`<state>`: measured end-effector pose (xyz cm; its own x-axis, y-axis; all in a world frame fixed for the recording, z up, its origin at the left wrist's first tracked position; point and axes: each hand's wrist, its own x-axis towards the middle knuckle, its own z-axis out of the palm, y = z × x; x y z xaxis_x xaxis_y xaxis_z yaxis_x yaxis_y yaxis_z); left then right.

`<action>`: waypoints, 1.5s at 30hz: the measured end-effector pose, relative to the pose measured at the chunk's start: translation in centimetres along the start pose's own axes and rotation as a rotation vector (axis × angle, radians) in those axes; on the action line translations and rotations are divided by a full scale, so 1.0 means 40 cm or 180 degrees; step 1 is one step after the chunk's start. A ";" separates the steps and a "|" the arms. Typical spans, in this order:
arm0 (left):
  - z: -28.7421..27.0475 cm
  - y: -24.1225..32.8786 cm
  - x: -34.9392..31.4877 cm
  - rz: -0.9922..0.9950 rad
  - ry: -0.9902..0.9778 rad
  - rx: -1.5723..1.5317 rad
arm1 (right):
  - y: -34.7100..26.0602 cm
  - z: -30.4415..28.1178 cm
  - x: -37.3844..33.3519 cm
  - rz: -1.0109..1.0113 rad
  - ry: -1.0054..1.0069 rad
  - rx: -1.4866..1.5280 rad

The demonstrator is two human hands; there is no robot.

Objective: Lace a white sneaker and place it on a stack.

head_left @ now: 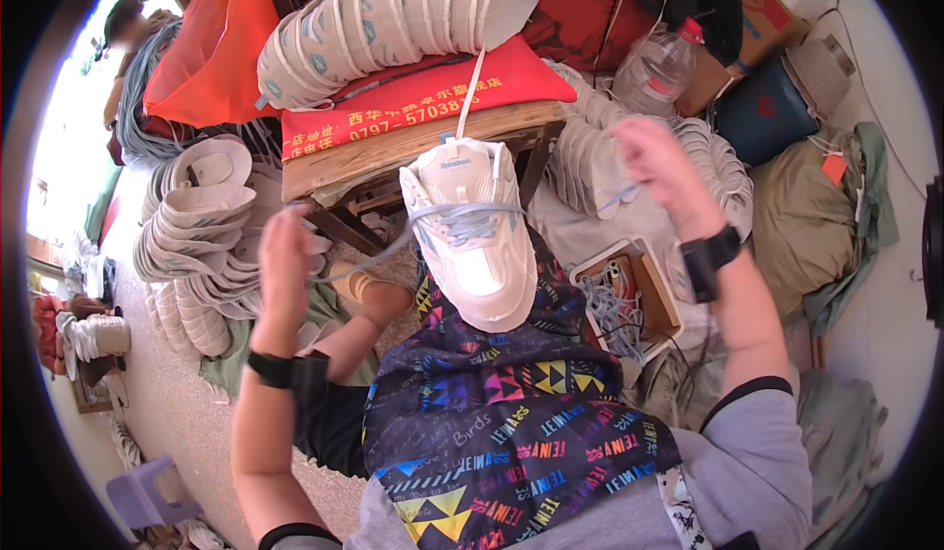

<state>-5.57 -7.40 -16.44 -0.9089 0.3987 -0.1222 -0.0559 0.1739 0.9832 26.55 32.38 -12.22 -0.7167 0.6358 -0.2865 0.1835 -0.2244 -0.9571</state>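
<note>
Head view, lacing: blue-grey lace (468,224) crosses the tongue; its ends run outward, no bow visible.
Shoe: between the hands, toe toward the wearer, before the wooden counter (403,157).
Left hand (285,260): raised, fingers curled, seemingly gripping lace; blurred.
Right hand (661,169): higher, farther forward, closed on lace.
</note>
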 end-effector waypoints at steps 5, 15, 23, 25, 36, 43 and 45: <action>0.278 0.001 -0.111 0.0436 -0.0989 -0.0603 | 0.121 0.234 -0.013 -0.0654 -0.0615 -0.0939; 0.314 0.053 -0.165 -0.0249 -0.1458 0.0088 | 0.156 0.258 -0.020 -0.0805 -0.0725 -0.0904; 0.300 0.033 -0.168 -0.0167 -0.1625 -0.0147 | 0.057 0.317 -0.060 -0.2503 -0.0170 -0.3622; 0.302 0.032 -0.171 -0.0290 -0.1610 -0.0108 | 0.060 0.324 -0.056 -0.2664 -0.0259 -0.3681; 0.322 0.062 -0.165 -0.0445 -0.1666 -0.0167 | -0.020 0.307 -0.015 -0.3528 -0.1074 -0.4697; 0.324 0.089 -0.101 -0.0999 -0.2009 0.0295 | -0.030 0.285 0.026 -0.3227 -0.1834 -0.4033; 0.326 0.098 -0.096 -0.0191 -0.2037 0.1174 | -0.027 0.276 0.034 -0.3374 -0.1846 -0.4083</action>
<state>3.09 3.47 -13.88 -0.4837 0.8063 -0.3405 0.1470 0.4583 0.8766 17.95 25.33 -11.09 -0.9398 -0.2748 0.2032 -0.3164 0.9243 -0.2134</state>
